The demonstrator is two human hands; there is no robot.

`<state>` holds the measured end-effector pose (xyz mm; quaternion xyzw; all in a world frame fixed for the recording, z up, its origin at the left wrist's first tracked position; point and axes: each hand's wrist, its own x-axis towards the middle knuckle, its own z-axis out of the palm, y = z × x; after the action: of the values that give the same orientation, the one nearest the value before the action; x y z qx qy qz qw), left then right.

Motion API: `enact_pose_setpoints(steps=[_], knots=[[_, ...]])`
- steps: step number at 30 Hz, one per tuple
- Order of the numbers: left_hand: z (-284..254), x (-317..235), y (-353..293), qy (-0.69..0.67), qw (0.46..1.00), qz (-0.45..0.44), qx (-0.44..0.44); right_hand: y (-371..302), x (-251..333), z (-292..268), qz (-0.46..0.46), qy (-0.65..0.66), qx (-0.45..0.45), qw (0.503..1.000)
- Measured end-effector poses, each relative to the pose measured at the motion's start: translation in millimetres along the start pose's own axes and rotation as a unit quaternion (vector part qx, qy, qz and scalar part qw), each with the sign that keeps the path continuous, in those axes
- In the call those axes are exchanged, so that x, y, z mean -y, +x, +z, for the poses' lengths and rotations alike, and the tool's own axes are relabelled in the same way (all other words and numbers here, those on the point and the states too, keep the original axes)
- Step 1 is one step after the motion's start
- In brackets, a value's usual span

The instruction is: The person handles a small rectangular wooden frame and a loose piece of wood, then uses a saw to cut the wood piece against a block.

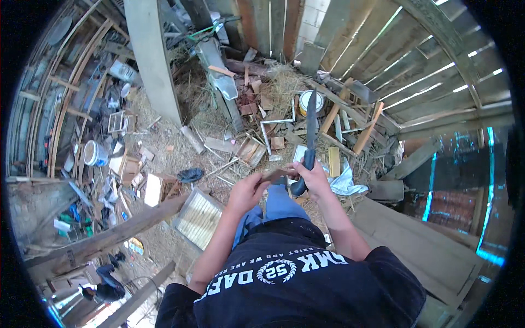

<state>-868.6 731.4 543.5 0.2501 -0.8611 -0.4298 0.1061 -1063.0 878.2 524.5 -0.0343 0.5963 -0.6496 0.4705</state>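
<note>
one left grip (249,192) holds one brown piece (274,175), right grip (315,180) one knife (311,126).

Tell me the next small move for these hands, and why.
Probably turn the blade toward the brown piece: the right hand grips its black handle, the left hand holds the piece, and the blade points away from it.
</note>
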Motion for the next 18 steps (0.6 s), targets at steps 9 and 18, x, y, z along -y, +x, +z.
enact_pose_setpoints(steps=[9,18], knots=[[-29.2,68.6,-26.2,-0.308,0.898,-0.184,-0.253,60.9,23.6,3.9,0.102,-0.218,0.082,0.967],[-95.2,119.7,-15.3,-0.433,0.746,-0.295,-0.411,102.7,71.3,78.6,0.065,-0.333,0.111,0.934]])
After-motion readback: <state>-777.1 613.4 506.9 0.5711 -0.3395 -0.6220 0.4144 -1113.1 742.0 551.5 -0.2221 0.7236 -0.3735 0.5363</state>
